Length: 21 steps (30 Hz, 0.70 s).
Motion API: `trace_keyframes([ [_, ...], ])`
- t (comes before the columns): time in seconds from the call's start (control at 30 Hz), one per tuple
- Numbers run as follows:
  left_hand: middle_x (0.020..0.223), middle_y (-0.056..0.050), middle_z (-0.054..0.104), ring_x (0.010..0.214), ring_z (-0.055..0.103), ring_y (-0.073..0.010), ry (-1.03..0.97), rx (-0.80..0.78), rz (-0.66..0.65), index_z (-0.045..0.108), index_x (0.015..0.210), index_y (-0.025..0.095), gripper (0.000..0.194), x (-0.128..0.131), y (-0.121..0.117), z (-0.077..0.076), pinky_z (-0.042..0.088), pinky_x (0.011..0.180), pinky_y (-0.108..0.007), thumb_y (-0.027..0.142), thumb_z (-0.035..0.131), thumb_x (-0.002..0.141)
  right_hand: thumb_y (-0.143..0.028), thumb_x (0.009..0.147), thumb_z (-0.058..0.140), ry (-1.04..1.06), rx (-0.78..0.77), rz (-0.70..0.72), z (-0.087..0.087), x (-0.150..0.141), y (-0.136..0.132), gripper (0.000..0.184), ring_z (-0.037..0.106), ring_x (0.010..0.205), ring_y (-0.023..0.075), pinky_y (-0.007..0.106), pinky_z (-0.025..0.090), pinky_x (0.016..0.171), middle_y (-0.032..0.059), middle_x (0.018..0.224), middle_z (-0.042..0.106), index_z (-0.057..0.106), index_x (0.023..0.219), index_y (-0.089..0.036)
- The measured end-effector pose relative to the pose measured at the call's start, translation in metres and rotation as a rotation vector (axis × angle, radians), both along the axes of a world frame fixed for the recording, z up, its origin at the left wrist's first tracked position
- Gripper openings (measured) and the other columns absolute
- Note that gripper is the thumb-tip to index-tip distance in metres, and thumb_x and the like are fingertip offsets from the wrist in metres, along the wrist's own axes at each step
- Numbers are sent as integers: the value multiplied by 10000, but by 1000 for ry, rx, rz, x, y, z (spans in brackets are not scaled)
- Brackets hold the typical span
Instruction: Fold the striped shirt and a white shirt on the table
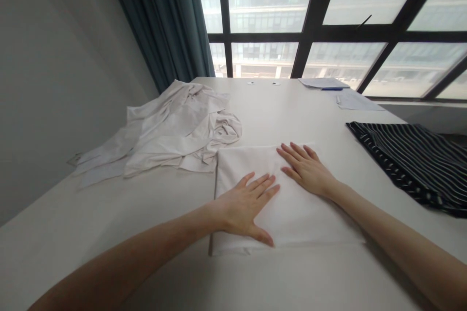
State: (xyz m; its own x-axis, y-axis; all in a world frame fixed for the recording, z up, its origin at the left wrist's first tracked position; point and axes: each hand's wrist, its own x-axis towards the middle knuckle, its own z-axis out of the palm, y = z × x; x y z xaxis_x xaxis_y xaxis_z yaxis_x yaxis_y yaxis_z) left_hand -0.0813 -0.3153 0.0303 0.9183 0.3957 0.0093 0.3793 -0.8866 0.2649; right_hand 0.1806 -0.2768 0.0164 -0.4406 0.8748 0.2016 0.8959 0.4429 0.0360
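A white cloth (292,221), folded into a flat rectangle, lies on the white table in front of me. My left hand (248,206) rests flat on its left part, fingers spread and thumb towards the near edge. Farther back, my right hand (304,167) presses on the cloth near its far edge, palm down with the fingers stretched out. Neither hand grips anything. Whether the cloth is a garment or a plain sheet, I cannot tell.
Crumpled white garments (175,126) are heaped at the left by the wall. A black-and-white striped cloth (419,160) lies on the right. Papers (323,83) and a blue pen (332,89) sit at the table's far end, below the windows. A teal curtain (171,19) hangs at the back left.
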Motion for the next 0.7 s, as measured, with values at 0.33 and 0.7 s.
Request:
trace_keyframes([
  [0.33, 1356, -100, 577, 1271, 494, -215, -323, 199, 434, 519, 1346, 152, 518, -20, 52, 6, 287, 1141, -402, 46, 361, 864, -483, 998, 304, 158, 8, 44, 0, 5, -1, 528, 324, 1419, 268, 526, 240, 1139, 74, 1512, 427, 412, 1463, -256],
  [0.7, 1220, -63, 687, 1235, 548, -220, -374, 19, 584, 684, 1169, 196, 516, -76, 111, -8, 310, 1111, -442, 69, 422, 743, -539, 873, 457, 695, -28, -381, 1, 69, 29, 559, 647, 1007, 313, 478, 490, 882, 163, 1107, 686, 594, 1251, -152],
])
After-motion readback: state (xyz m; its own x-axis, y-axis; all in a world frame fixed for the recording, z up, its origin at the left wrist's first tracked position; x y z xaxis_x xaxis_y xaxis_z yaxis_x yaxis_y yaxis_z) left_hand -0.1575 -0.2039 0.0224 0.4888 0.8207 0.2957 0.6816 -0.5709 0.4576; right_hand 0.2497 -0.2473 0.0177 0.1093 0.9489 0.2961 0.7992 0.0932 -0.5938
